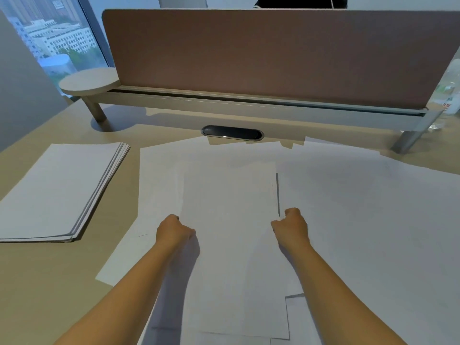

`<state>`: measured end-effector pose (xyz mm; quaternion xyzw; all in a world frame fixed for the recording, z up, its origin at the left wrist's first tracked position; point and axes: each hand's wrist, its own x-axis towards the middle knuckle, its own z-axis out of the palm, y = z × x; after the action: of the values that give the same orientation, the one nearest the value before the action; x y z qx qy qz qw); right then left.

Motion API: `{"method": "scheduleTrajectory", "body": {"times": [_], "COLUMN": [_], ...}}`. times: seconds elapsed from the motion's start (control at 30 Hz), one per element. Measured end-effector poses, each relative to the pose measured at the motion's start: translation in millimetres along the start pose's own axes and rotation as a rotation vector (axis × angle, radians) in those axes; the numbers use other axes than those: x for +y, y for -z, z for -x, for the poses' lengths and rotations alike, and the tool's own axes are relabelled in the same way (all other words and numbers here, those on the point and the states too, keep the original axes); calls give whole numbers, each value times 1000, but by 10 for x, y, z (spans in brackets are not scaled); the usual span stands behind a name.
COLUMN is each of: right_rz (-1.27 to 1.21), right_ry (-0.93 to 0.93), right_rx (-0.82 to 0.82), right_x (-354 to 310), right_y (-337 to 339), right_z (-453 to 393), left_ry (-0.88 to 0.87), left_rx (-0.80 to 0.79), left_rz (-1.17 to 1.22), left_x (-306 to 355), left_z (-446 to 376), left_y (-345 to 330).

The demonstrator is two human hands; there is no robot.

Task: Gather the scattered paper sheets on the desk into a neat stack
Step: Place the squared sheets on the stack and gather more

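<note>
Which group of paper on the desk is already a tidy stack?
The stack of paper at the left, apart from both hands: its edges nearly line up. The loose sheets in the middle and right overlap at different angles.

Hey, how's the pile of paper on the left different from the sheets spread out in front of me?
The left stack is squared up, edges nearly aligned; the spread sheets overlap loosely at different angles. The stack lies untouched, apart from both hands; the left hand and right hand grip a bundle among the spread sheets. The stack covers less desk. Both are plain white paper.
</note>
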<state>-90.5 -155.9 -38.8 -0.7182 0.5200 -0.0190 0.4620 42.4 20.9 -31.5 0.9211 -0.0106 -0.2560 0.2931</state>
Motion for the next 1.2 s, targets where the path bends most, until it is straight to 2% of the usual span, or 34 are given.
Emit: {"method": "scheduleTrajectory", "body": {"times": [0.13, 0.23, 0.3, 0.4, 0.53, 0.7, 0.83, 1.0, 1.07, 1.2], "right_rz": [-44, -56, 8, 223, 370, 348, 391, 479, 444, 395], "right_ry": [61, 103, 129, 72, 55, 61, 69, 74, 66, 32], "right_rx": [16, 42, 48, 94, 127, 105, 131, 213, 219, 173], "right_x": [-1, -42, -95, -107, -59, -226, -343, -389, -432, -539], "right_y": [-61, -118, -109, -22, 18, -86, -155, -288, -333, -463], "right_z": [5, 70, 91, 67, -21, -139, -241, -389, -433, -495], "left_ry": [-50, -76, -88, -66, -10, -69, -151, -270, -217, -56], "left_rx": [-8, 47, 129, 201, 155, 92, 101, 224, 240, 117], "left_rz": [-104, -2, 67, 166, 206, 248, 92, -198, -312, -373], "left_x": [-99, -183, -225, -252, -218, -64, -14, 195, 238, 103], "left_z": [2, -36, -62, -111, -215, -373, -614, -779, -810, -962], "left_y": [117, 148, 177, 212, 194, 176, 164, 188, 224, 262]}}
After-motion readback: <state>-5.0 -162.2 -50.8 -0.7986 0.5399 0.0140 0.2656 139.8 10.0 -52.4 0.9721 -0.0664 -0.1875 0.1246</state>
